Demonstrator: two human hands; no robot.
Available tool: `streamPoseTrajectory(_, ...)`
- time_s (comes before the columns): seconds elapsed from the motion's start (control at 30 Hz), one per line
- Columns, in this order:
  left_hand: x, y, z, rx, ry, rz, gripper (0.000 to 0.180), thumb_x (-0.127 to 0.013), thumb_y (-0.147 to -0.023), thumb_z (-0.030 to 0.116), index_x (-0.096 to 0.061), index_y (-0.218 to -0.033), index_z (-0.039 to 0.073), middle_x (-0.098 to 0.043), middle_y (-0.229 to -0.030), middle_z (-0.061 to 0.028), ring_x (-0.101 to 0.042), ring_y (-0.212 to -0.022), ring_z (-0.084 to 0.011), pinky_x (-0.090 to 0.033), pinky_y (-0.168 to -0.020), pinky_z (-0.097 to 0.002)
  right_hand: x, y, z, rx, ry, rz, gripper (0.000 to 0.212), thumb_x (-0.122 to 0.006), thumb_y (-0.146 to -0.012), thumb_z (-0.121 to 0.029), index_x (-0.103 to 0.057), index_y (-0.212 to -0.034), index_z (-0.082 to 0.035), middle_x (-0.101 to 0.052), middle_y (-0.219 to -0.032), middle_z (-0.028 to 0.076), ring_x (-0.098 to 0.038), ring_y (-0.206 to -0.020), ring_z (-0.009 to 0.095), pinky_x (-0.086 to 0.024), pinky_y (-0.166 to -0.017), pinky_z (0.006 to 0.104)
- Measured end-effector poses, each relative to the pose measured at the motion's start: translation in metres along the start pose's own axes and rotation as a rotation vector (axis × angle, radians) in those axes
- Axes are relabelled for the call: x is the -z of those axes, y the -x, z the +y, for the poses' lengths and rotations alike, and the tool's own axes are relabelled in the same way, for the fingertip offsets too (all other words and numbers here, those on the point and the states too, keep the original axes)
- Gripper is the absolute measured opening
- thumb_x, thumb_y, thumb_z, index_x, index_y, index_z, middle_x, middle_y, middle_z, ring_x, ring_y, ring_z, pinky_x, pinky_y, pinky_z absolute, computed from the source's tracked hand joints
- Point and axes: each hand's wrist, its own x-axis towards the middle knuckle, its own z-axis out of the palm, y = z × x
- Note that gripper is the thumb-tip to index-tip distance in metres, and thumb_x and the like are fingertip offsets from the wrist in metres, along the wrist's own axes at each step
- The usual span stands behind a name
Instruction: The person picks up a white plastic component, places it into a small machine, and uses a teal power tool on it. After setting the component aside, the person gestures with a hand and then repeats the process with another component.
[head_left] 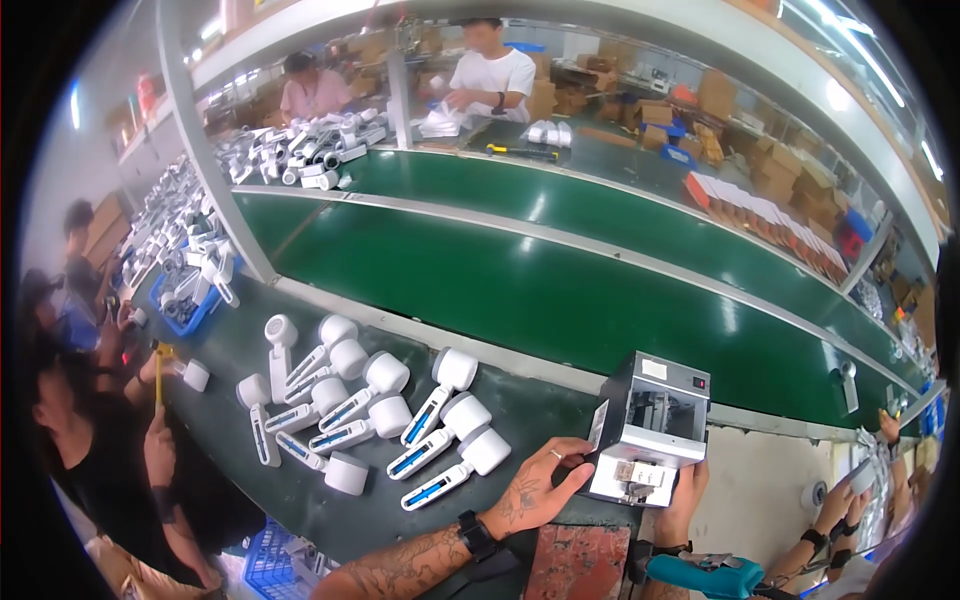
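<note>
A small silver and black box-shaped machine with a clear window and a red switch stands at the bench's near right edge. My left hand grips its left side, fingers bent against the casing and thumb below them. On the opposite side, my right hand holds the casing near its lower front corner; part of that hand is hidden behind the machine. Left of my left hand lie several white hair-dryer-shaped units, with round heads and open handles showing blue strips inside.
Beyond the bench runs a green conveyor belt with metal rails. A reddish worn block sits below the machine. A blue basket of white parts stands far left. At left, a co-worker holds a yellow-handled tool; other people work across and at right.
</note>
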Motion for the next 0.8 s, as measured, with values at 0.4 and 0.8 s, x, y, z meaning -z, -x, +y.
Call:
streamPoseTrajectory(0.4, 0.000, 0.001, -0.008, 0.005, 0.038, -0.032, 0.032, -0.062, -0.104, 0.018, -0.060, -0.128, -0.004, -0.061, -0.127, -0.0150, -0.067, -0.107, -0.0230, -0.054, -0.094, -0.0344, -0.001, -0.001, -0.003, -0.013, -0.019, -0.010, 0.028, -0.053, -0.107, -0.023, -0.060, -0.118, 0.002, -0.064, -0.109, 0.007, -0.059, -0.098, 0.015, -0.049, -0.088, 0.0314)
streamPoseTrajectory(0.8, 0.000, -0.002, -0.001, 0.003, -0.025, -0.038, 0.032, -0.062, -0.103, 0.016, -0.059, -0.129, -0.003, -0.062, -0.124, -0.0148, -0.067, -0.108, -0.0242, -0.054, -0.095, -0.0341, 0.025, -0.019, 0.028, 0.085, 0.093, -0.079, 0.027, -0.058, -0.106, -0.026, -0.062, -0.112, 0.000, -0.066, -0.103, 0.005, -0.058, -0.095, 0.013, -0.048, -0.087, 0.0307)
